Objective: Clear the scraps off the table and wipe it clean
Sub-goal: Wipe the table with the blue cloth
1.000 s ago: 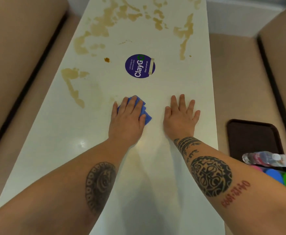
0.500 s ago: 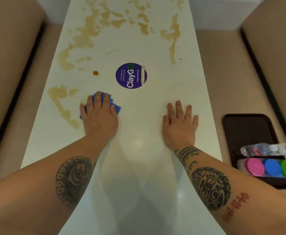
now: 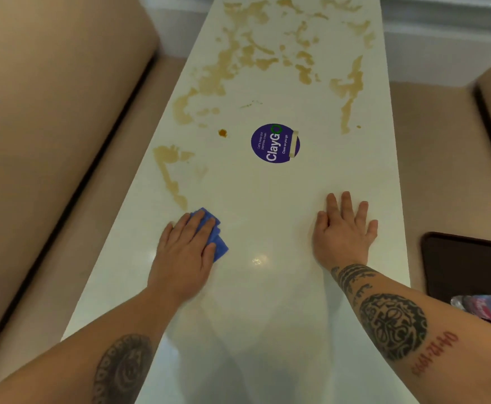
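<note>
The left hand (image 3: 184, 255) lies flat with straight fingers pressed on a folded blue cloth (image 3: 216, 239), which rests on the white counter (image 3: 267, 217); the cloth's corners show past the fingertips and on the thumb side of the hand; the right hand (image 3: 344, 231) lies palm down on the bare counter with its fingers spread and straight, holding nothing, well apart from the left hand. Just beyond the left hand's fingertips, towards the counter's left edge, a long tan stain (image 3: 168, 173) runs away from the cloth; a small dark brown spot (image 3: 222, 132) sits farther out beyond that; ahead of the gap between the two hands lies a round purple sticker (image 3: 275, 143) printed "ClayGo", with a strip of pale tape across one edge; far beyond both hands, tan smears (image 3: 253, 51) cover the distant end of the counter. To the outside of the right hand, on a beige bench seat (image 3: 442, 170), lies a dark brown tray (image 3: 468, 263); a clear plastic bottle (image 3: 486, 309) lies on the tray's near part, partly hidden behind the right forearm. Another beige bench (image 3: 49, 126) stands to the outside of the left hand.
</note>
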The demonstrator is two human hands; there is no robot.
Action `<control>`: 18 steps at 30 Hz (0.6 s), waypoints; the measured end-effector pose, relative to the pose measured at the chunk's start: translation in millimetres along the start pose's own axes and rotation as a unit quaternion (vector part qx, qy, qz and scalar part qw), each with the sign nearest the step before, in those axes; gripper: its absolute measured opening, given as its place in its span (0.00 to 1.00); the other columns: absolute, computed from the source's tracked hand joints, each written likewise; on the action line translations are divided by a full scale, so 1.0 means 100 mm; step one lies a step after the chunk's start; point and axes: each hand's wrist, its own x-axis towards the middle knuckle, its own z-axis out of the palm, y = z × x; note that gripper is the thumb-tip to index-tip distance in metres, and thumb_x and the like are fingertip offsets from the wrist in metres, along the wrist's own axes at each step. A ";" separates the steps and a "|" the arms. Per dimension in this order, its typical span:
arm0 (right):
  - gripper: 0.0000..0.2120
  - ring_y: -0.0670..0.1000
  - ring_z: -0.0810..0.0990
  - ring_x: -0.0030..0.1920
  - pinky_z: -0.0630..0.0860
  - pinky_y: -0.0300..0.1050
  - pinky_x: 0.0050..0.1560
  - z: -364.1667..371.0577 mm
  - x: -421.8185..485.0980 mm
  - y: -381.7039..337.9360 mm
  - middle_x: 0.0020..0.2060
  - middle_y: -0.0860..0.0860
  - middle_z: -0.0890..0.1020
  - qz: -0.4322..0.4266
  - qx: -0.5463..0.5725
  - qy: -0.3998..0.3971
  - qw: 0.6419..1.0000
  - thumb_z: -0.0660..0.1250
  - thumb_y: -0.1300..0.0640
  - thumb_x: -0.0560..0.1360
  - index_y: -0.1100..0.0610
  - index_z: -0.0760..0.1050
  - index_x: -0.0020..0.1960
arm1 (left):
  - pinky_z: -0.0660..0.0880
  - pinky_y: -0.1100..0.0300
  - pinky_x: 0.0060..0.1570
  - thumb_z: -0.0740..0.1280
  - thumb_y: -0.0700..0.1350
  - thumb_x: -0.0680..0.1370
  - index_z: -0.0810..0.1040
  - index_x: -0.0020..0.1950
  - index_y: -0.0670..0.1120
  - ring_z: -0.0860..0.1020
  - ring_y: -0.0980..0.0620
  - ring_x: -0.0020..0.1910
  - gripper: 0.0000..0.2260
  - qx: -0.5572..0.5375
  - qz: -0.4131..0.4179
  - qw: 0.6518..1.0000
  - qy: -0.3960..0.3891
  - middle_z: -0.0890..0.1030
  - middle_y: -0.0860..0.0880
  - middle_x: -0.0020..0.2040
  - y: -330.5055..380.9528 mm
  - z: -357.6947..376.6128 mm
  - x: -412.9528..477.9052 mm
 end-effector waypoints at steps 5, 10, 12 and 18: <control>0.27 0.55 0.38 0.81 0.38 0.64 0.78 0.02 -0.01 0.00 0.82 0.45 0.45 -0.002 0.000 0.010 1.000 0.40 0.42 0.83 0.42 0.46 0.81 | 0.52 0.44 0.77 0.47 0.56 0.82 0.65 0.79 0.52 0.59 0.47 0.79 0.26 -0.004 -0.097 0.995 0.033 0.62 0.51 0.81 -0.04 0.00 0.07; 0.27 0.56 0.37 0.81 0.38 0.64 0.78 0.03 -0.02 0.01 0.82 0.45 0.44 -0.004 -0.009 -0.005 1.000 0.39 0.42 0.83 0.42 0.43 0.82 | 0.52 0.42 0.76 0.47 0.54 0.82 0.66 0.79 0.50 0.59 0.44 0.78 0.26 -0.026 -0.158 0.986 0.051 0.64 0.49 0.79 0.32 0.08 0.03; 0.27 0.57 0.37 0.80 0.39 0.65 0.77 0.02 0.00 0.00 0.82 0.45 0.43 -0.008 -0.013 -0.016 1.000 0.39 0.43 0.83 0.43 0.42 0.82 | 0.52 0.41 0.76 0.45 0.54 0.81 0.66 0.79 0.49 0.59 0.44 0.78 0.28 -0.028 -0.155 0.987 0.038 0.64 0.49 0.80 0.44 0.07 0.02; 0.25 0.56 0.49 0.81 0.45 0.64 0.77 -0.11 -0.30 -0.58 0.81 0.50 0.54 -0.072 0.022 -0.007 0.997 0.50 0.53 0.84 0.47 0.55 0.81 | 0.41 0.44 0.79 0.44 0.52 0.84 0.52 0.83 0.50 0.47 0.49 0.82 0.26 -0.067 -0.080 0.994 -0.033 0.50 0.51 0.83 0.39 -0.09 0.02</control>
